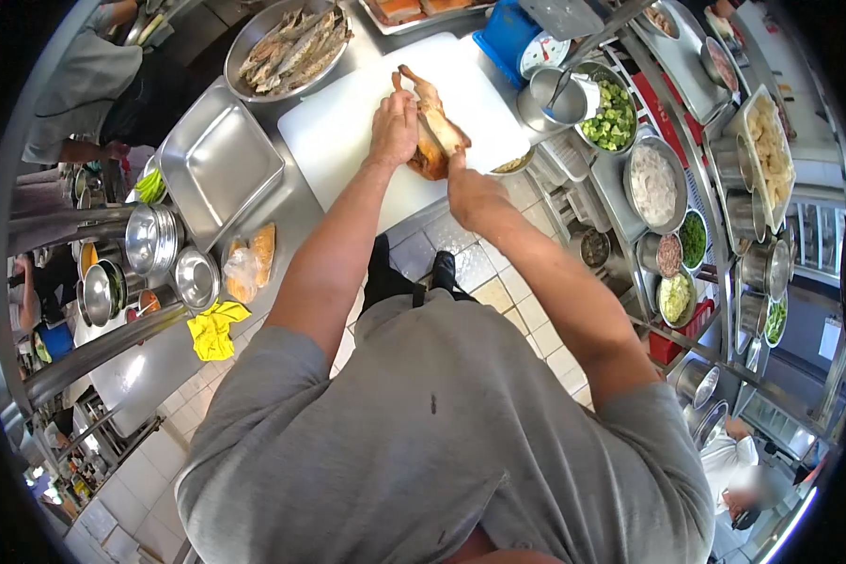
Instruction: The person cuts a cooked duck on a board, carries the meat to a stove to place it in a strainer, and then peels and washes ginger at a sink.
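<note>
On a white cutting board (pixel 334 122) lies a browned, cooked whole bird (pixel 430 164), perhaps a duck or chicken, its legs pointing to the far side. My left hand (pixel 395 127) presses on the bird's left side, fingers curled over it. A wide knife blade (pixel 444 134), probably a cleaver's, rests against the bird along its right side. My right hand (pixel 477 197) is closed around the knife's handle at the board's near right. How deep the blade sits in the meat cannot be made out.
A bowl of fish (pixel 294 52) and a steel pan (pixel 221 160) stand to the left. Nearby lie bagged food (pixel 251 263) and a yellow cloth (pixel 216 329). At right are a blue scale (pixel 517 42), a pot (pixel 543 99) and cut greens (pixel 611 117). Other people work at the edges.
</note>
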The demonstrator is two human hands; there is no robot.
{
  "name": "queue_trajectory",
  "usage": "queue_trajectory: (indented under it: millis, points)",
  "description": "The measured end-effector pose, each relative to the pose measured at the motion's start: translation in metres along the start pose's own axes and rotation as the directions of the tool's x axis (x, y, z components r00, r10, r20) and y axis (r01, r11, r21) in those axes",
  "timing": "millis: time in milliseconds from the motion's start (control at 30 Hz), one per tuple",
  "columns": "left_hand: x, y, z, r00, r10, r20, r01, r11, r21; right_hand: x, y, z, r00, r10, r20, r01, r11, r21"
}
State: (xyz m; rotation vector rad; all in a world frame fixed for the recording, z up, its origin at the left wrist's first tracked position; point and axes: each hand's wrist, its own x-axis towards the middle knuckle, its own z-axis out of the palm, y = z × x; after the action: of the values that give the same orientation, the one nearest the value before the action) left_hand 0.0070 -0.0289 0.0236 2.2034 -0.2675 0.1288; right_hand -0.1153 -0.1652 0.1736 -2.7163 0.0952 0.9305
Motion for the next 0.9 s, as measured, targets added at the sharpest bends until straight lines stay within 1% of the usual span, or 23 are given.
queue_trajectory:
  millis: [33, 100, 133, 267, 333, 367, 433, 533, 567, 633, 700, 733, 767, 800, 867, 900]
  points:
    - [0.006, -0.001, 0.001, 1.000, -0.002, -0.012, 0.002, 1.000, -0.030, -0.005, 0.002, -0.004, 1.000, -0.017, -0.007, 0.017, 1.000, -0.007]
    - [0.000, 0.001, 0.005, 1.000, -0.008, -0.023, 0.008, 1.000, -0.016, -0.029, 0.009, -0.010, 1.000, -0.022, 0.000, 0.022, 1.000, 0.000]
    - [0.006, 0.004, 0.005, 0.999, -0.017, -0.051, 0.017, 1.000, -0.005, -0.032, 0.012, -0.017, 0.999, -0.036, 0.004, 0.036, 0.999, -0.009]
    - [0.011, 0.008, 0.001, 0.999, 0.009, -0.037, -0.010, 1.000, -0.021, -0.031, 0.016, -0.018, 0.999, -0.046, 0.012, 0.046, 0.999, -0.002]
    - [0.003, 0.008, 0.005, 0.998, -0.046, -0.051, 0.045, 0.999, -0.013, -0.031, 0.019, -0.017, 0.998, -0.058, 0.031, 0.059, 0.998, -0.018]
    - [0.004, 0.007, 0.005, 0.998, -0.046, -0.049, 0.046, 0.999, -0.013, -0.030, 0.020, -0.018, 0.998, -0.057, 0.032, 0.058, 0.998, -0.017]
    - [0.003, 0.007, 0.004, 0.998, 0.003, -0.061, -0.005, 0.999, -0.033, -0.029, 0.021, -0.020, 0.998, -0.062, 0.023, 0.062, 0.998, -0.013]
    - [0.002, 0.004, 0.008, 0.997, -0.035, -0.067, 0.035, 0.999, -0.013, -0.020, 0.024, -0.017, 0.997, -0.067, 0.036, 0.068, 0.997, -0.034]
    - [0.012, 0.001, 0.005, 0.997, -0.028, -0.069, 0.027, 1.000, -0.009, 0.001, 0.023, -0.010, 0.997, -0.069, 0.029, 0.070, 0.997, -0.031]
    - [0.005, -0.001, 0.009, 0.998, 0.015, -0.062, -0.013, 1.000, 0.020, 0.031, 0.026, 0.024, 0.998, -0.062, -0.030, 0.063, 0.996, 0.062]
    - [0.024, 0.007, 0.004, 0.990, 0.055, -0.128, -0.052, 0.998, 0.026, 0.037, 0.025, 0.008, 0.992, -0.092, -0.088, 0.094, 0.995, 0.026]
    - [0.003, 0.011, 0.004, 0.993, 0.045, -0.107, -0.043, 0.999, 0.022, 0.022, 0.027, 0.018, 0.995, -0.074, -0.067, 0.076, 0.997, 0.033]
    - [0.002, 0.014, 0.003, 0.998, -0.008, -0.065, 0.007, 1.000, -0.018, 0.020, 0.033, 0.014, 0.995, -0.094, -0.026, 0.094, 0.995, 0.023]
    - [0.008, 0.011, 0.004, 0.997, 0.004, -0.076, -0.005, 1.000, -0.018, 0.019, 0.031, 0.008, 0.994, -0.098, -0.041, 0.099, 0.995, 0.018]
    - [0.009, 0.004, 0.008, 0.997, -0.076, -0.010, 0.076, 0.997, -0.007, 0.013, 0.027, 0.006, 1.000, -0.029, -0.003, 0.029, 0.999, 0.015]
    - [0.006, 0.022, 0.000, 0.997, -0.075, -0.004, 0.075, 0.997, 0.000, 0.011, 0.026, 0.016, 1.000, -0.030, -0.002, 0.030, 0.999, 0.024]
